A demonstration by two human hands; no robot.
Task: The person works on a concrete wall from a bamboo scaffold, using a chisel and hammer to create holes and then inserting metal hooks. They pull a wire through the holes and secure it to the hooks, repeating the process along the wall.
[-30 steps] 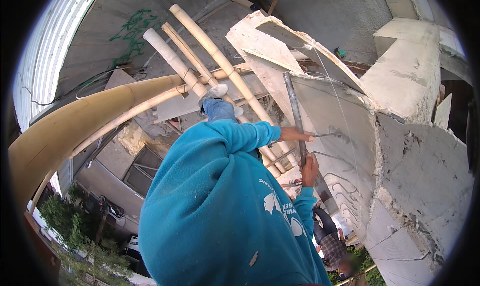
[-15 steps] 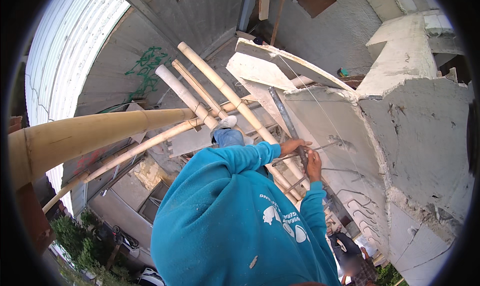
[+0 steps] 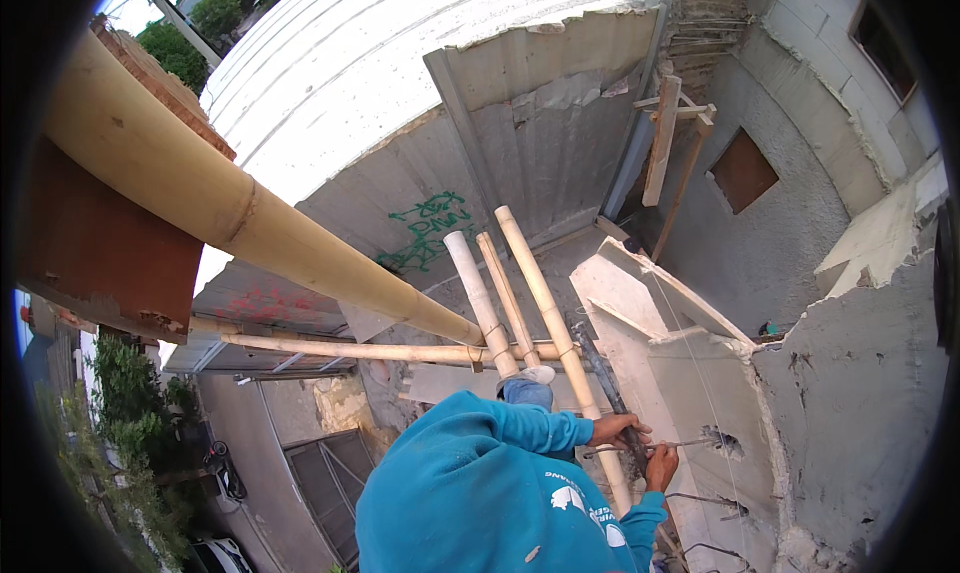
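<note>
At the far left a leafy tree [image 3: 130,463] is standing below a thick bamboo pole [image 3: 330,268], which is slanting down toward the middle. A thinner bamboo pole [image 3: 340,348] is running crosswise beneath it. Three more poles [image 3: 543,303] are lying side by side, and a pale shoe [image 3: 538,375] is resting near where they are crossing the thinner one. The person is wearing a blue sweatshirt [image 3: 450,503]. The left hand [image 3: 610,430] is holding a dark metal bar [image 3: 604,373], its fingers closing around the lower part. The right hand [image 3: 661,467] is curling just beside the bar's lower end; what it is gripping, I cannot tell. A thin rod [image 3: 690,442] is sticking out of a broken concrete wall [image 3: 705,383] at the right.
</note>
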